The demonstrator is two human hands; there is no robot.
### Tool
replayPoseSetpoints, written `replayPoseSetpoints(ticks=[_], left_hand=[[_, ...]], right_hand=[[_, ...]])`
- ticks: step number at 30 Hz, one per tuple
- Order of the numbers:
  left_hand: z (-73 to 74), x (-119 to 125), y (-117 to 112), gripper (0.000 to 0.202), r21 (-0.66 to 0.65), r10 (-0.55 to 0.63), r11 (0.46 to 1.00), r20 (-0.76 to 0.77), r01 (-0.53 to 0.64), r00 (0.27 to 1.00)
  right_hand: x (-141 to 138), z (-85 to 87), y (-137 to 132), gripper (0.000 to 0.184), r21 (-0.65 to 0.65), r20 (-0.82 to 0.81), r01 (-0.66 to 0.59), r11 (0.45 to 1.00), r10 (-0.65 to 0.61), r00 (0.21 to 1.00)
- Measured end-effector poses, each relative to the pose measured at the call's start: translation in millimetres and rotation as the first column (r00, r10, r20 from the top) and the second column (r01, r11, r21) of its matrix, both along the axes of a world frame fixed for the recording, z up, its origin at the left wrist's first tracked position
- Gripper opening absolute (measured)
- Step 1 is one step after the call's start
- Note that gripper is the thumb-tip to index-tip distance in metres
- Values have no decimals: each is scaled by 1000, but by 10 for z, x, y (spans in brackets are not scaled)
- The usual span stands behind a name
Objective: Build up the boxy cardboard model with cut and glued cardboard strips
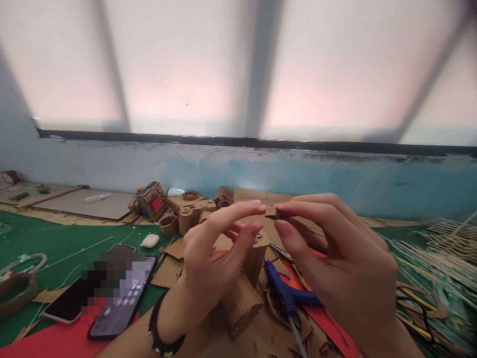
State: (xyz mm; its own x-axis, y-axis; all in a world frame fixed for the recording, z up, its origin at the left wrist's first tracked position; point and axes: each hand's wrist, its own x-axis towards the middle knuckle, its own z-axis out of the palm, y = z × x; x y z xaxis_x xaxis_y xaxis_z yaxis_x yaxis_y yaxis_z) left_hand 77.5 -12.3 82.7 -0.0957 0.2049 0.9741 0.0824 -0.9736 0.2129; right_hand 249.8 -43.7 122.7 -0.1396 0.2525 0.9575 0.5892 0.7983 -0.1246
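Note:
My left hand (216, 258) and my right hand (335, 258) are raised above the table and meet at a small brown cardboard piece (272, 212). The fingertips of both hands pinch it from either side. A dark bead bracelet is on my left wrist. Below the hands stand rolled corrugated cardboard tubes (244, 298). A blue glue gun (286, 293) lies just under my right hand on red paper.
Cardboard camera models (190, 209) and a small box model (151, 200) sit near the wall. Two phones (122, 303) lie at the left on the green mat (67, 243). Thin sticks and scraps (439, 258) pile at the right. A white earbud case (150, 240) lies near the models.

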Motion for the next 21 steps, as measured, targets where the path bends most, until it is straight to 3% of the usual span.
replayPoseSetpoints(ticks=[3,7,12,18,21], left_hand=[[23,-23,28,41,33,5,999,-56,-3,998],[16,-13,32,35,31,-6,1000,-71,8,997],[-65,34,35,39,-68,-78,995,-31,76,996],[-72,91,16,19,-233,-167,953,124,193,978],[-30,120,-19,7,-296,-180,925,209,238,961]], right_hand=[[-6,38,-15,10,-175,-64,-101,979,91,994],[-18,52,-29,9,-314,-150,-191,930,150,977],[-42,3,-28,12,-480,-264,-324,815,218,940],[-85,-39,16,13,-531,-326,-371,762,220,919],[-117,-57,20,6,-493,-355,-377,784,214,910]])
